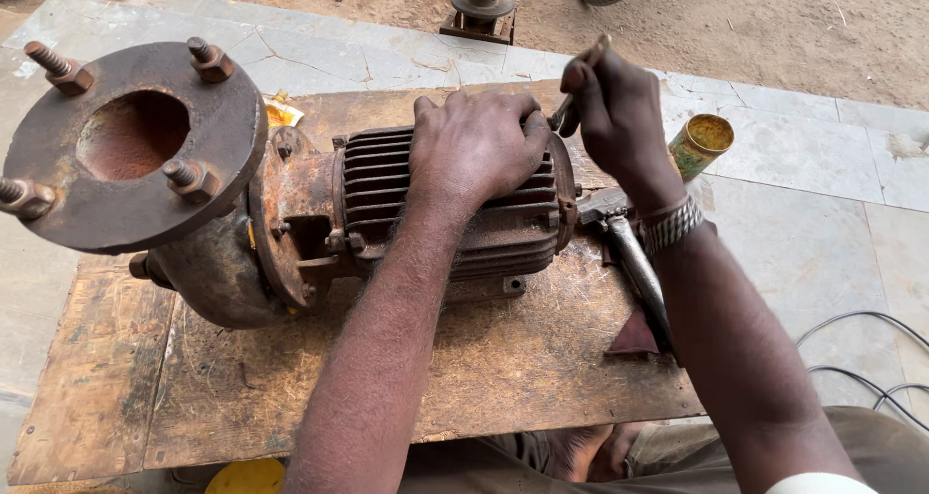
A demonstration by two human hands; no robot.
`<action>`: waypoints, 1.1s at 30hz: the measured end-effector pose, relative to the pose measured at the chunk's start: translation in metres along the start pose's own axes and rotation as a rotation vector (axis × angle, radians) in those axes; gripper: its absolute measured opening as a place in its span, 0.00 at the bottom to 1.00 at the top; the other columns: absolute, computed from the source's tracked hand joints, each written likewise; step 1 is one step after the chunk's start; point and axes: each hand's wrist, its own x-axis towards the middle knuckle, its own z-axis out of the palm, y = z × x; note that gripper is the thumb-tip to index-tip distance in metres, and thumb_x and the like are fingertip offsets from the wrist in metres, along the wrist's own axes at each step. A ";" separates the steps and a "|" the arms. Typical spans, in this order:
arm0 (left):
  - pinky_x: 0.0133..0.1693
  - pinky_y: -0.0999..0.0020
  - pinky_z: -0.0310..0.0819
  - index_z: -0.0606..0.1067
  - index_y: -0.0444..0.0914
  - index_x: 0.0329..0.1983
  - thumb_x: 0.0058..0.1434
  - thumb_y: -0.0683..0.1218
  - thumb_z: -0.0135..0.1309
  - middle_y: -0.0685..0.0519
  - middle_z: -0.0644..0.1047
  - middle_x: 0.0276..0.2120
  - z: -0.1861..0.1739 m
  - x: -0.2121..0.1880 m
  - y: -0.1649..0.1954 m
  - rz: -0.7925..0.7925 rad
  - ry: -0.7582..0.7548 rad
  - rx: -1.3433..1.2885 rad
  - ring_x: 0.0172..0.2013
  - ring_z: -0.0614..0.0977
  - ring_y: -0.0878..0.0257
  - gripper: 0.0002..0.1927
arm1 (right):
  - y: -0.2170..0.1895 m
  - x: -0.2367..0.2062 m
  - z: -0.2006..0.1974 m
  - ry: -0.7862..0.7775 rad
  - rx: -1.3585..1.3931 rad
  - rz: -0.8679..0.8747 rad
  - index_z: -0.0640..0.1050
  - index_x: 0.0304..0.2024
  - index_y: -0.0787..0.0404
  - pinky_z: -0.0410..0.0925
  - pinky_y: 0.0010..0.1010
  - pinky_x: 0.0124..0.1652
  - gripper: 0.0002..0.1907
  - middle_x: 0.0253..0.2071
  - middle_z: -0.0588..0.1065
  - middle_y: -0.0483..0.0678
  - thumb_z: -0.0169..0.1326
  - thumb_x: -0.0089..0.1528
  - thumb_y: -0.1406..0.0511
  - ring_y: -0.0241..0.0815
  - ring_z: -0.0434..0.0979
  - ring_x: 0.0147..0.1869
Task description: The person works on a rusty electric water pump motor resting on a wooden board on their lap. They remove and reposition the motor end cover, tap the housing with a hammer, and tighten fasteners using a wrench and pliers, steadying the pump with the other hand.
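Basically L hand point(479, 146) flat on rusty ribbed motor point(435, 213), R hand point(619, 117) gripping thin tool point(579, 83).

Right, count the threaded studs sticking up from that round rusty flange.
4 show on the flange: one at the upper left, one at the upper right, one at the lower right, one at the left edge, partly cut off. None looks hidden.
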 end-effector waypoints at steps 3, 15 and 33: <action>0.62 0.42 0.58 0.76 0.53 0.59 0.70 0.63 0.37 0.53 0.81 0.47 0.000 -0.001 0.001 0.000 -0.009 -0.010 0.50 0.80 0.57 0.24 | 0.019 0.029 0.004 -0.163 0.525 0.579 0.75 0.36 0.60 0.63 0.23 0.21 0.19 0.21 0.66 0.38 0.48 0.76 0.55 0.30 0.66 0.20; 0.63 0.38 0.54 0.77 0.53 0.58 0.69 0.64 0.39 0.50 0.80 0.49 -0.001 -0.001 0.000 0.003 0.017 -0.013 0.55 0.78 0.53 0.24 | 0.002 -0.034 -0.003 0.244 0.032 -0.260 0.73 0.46 0.67 0.76 0.28 0.40 0.12 0.39 0.76 0.50 0.47 0.78 0.63 0.39 0.84 0.40; 0.62 0.40 0.57 0.77 0.51 0.57 0.70 0.63 0.37 0.49 0.80 0.47 -0.003 -0.003 0.004 -0.013 0.023 -0.001 0.54 0.78 0.54 0.24 | -0.012 -0.019 -0.015 -0.036 -0.267 -0.337 0.77 0.40 0.64 0.71 0.35 0.33 0.07 0.28 0.77 0.50 0.53 0.73 0.68 0.44 0.80 0.32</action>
